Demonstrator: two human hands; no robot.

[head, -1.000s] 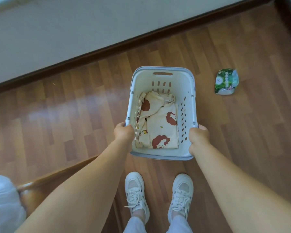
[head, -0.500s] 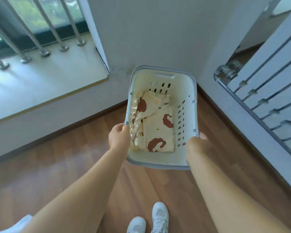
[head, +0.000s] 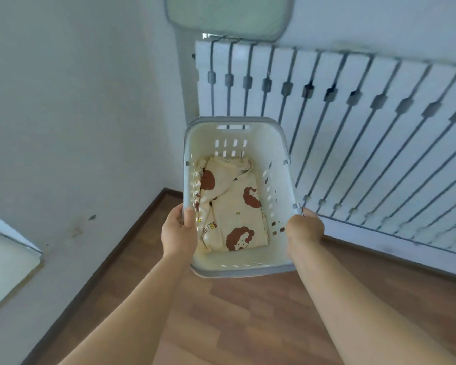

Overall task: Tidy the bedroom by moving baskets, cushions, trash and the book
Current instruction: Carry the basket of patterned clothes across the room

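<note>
At the far left edge a pale window ledge (head: pixel 5 264) juts out from a white wall (head: pixel 77 114), which carries a few dark scuffs low down. A dark skirting board (head: pixel 116 248) runs along the foot of that wall to the corner, and brown wood-plank floor (head: pixel 248 325) fills the lower part of the view. The left hand (head: pixel 179 234) grips the left rim of the laundry basket (head: pixel 237 270), its thumb curled over the edge and the fingers hidden beneath. The basket is a cream plastic tub with a grey rim and slotted walls, held up in the air above the floor, close to the room's corner. Inside it lies a folded cream cloth (head: pixel 234 212) printed with brown curly-haired cartoon figures, spread over the bottom and bunched against the left wall. The right hand (head: pixel 304 229) clasps the right rim, knuckles toward the camera and a fingertip showing over the edge. Behind the basket, a white ribbed radiator (head: pixel 366 127) spans the far wall rightward, with a grey-framed panel (head: pixel 229 14) above its left end.
</note>
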